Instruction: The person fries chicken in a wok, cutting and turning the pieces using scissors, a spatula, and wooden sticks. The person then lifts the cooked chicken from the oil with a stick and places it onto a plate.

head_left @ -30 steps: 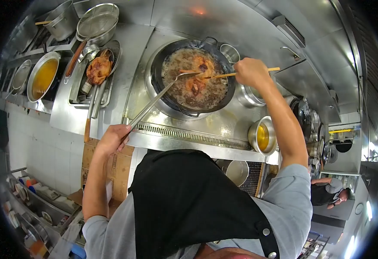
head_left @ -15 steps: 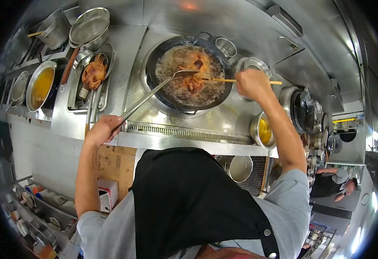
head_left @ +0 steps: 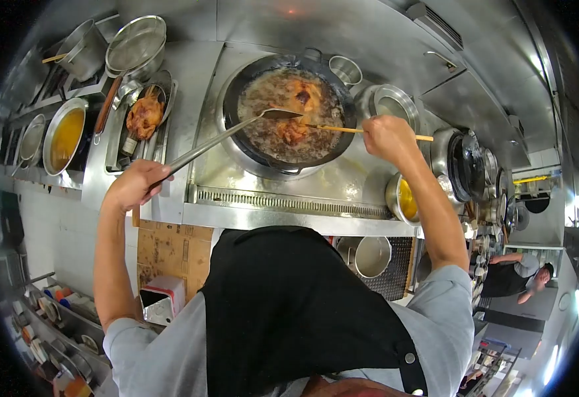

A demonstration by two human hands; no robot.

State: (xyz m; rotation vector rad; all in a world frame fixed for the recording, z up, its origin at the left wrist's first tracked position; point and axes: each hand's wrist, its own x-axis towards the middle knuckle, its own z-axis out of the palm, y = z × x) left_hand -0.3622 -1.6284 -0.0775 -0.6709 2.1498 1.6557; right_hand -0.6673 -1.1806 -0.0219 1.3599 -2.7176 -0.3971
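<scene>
My left hand is closed round the handle of a long metal spatula, whose blade lies over the middle of a dark wok. In the wok, browned poultry sits in bubbling oil. My right hand grips wooden chopsticks, their tips at the poultry just right of the spatula blade. Another browned bird rests on a ladle or strainer over a metal tray at the left.
Left of the wok stand a sieve on a pot and a bowl of yellow liquid. A smaller yellow-filled bowl and metal pans stand at the right. Another person stands far right.
My left hand has moved left and up, drawing the spatula to the left and to a flatter angle. My right hand and the chopsticks have shifted slightly down.
</scene>
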